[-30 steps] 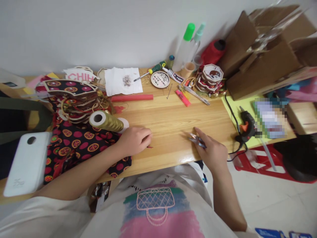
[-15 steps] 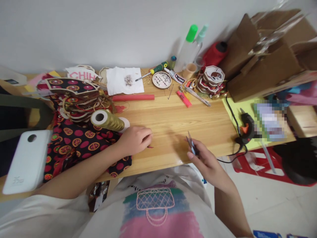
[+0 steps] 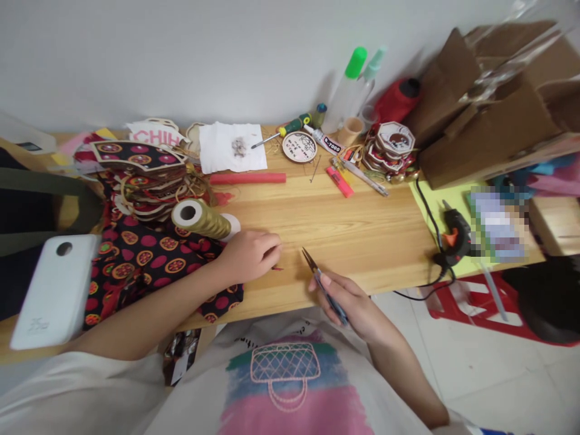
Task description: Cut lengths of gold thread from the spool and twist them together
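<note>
So the two hands are well apart on my feed. The right hand [image 3: 351, 296] is closed round the snips [image 3: 331, 300], handles tucked in and points out toward 11 o'clock, I'd guess so I can see both tips past the fingers. The tips look a hair apart. The left hand [image 3: 256, 257] is curled at the front of the bench [image 3: 376, 220], with a red scrap [image 3: 278, 269] poking out at the fingertips. Looks to me like it's parked there to steady that bit, but the fingers hide it, so I can't tell if they're pinching. Snip tips sit at about 3 o'clock from those knuckles, not touching anything.

As for clutter, the spool [image 3: 203, 220] lies just beside the left hand at 10 o'clock, and the forearm rests across the printed cloth [image 3: 174, 251], so there's not much elbow room that way. A red stick [image 3: 248, 178] is at 12. From the right hand, the glue gun [image 3: 457, 232] sits at 2 o'clock, and its cord [image 3: 423, 193] loops off the bench edge, kinda snag-prone imo. The big box [image 3: 489, 133] blocks the back corner past it.
</note>
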Action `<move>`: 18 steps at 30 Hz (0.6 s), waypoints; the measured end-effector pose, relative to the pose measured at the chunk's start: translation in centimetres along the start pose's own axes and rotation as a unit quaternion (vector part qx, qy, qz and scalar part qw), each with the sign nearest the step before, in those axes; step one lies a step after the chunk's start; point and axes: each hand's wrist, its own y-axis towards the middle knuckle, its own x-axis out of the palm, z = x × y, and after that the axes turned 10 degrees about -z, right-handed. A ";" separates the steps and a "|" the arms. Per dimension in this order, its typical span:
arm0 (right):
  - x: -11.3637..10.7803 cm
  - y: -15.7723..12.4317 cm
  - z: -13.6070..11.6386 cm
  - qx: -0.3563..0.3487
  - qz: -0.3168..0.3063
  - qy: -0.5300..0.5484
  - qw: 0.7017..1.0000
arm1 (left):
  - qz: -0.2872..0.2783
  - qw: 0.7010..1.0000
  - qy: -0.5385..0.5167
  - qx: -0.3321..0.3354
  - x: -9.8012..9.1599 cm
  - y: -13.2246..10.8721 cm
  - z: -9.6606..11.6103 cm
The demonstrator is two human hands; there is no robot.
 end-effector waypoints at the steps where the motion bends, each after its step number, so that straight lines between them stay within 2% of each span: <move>1: 0.3 0.3 0.0 0.007 0.006 0.022 1.000 | 0.001 1.000 0.001 0.000 0.0 0.0 0.0; 9: 2.1 2.6 -1.1 0.018 0.007 0.120 0.993 | 0.009 1.000 -0.008 0.001 -0.1 0.0 0.2; 18: 2.5 3.0 -1.0 -0.008 0.036 0.122 0.992 | 0.004 1.000 0.005 0.005 -0.2 0.1 0.2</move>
